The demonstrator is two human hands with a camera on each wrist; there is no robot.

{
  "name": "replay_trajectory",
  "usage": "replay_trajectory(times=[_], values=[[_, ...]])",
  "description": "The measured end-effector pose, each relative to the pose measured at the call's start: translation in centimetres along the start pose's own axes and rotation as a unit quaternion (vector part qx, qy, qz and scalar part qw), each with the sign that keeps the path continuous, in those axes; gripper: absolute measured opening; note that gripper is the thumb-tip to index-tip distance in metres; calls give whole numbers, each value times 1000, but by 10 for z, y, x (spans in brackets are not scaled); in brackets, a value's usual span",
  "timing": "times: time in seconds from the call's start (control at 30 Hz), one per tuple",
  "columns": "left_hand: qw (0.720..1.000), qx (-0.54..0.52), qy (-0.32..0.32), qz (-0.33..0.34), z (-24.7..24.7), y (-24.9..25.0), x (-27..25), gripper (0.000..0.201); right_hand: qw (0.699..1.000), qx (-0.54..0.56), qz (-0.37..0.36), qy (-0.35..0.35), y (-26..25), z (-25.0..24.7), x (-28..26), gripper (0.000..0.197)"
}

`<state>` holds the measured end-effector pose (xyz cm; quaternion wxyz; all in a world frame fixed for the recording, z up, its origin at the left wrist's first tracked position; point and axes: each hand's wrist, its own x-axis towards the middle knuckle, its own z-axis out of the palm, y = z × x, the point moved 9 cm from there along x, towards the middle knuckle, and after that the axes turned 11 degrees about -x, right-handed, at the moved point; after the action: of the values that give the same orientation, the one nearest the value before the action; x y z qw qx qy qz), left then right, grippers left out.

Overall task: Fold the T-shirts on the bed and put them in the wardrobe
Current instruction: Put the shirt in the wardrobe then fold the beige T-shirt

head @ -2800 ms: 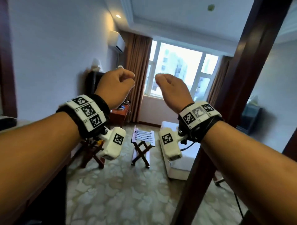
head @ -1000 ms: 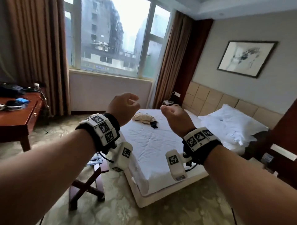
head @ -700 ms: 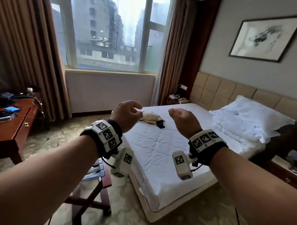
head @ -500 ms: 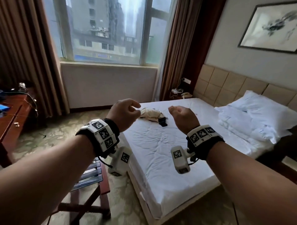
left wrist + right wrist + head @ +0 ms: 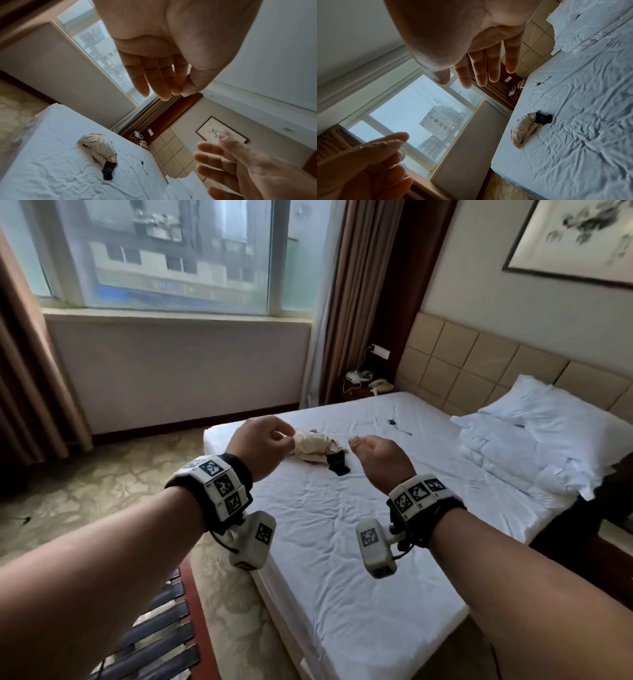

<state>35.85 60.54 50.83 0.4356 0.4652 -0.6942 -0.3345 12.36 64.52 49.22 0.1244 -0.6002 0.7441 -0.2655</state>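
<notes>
Both hands, left hand and right hand, hover loosely curled and empty above crumpled beige and black T-shirts on the wrinkled white bed.

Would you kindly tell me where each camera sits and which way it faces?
Head: worn on the head, looks down past both forearms at the bed; left hand and right hand raised.
Left wrist: looks along the left hand's loose fingers toward the window.
Right wrist: likewise, fingers straight.
All share the crumpled clothes.
</notes>
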Motion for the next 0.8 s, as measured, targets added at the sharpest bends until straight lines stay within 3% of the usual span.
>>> replay_trajectory(times=[0.43,0.57,0.8], values=[[995,23,-68,-65,99,-104,156,11,995,-26,52,-85,66,90,172,48],[992,42,-75,-87,123,-132,193,8,990,-37,71,-113,93,108,209,41],[985,54,-115,-116,155,-167,247,9,990,-36,103,-89,122,116,262,35]])
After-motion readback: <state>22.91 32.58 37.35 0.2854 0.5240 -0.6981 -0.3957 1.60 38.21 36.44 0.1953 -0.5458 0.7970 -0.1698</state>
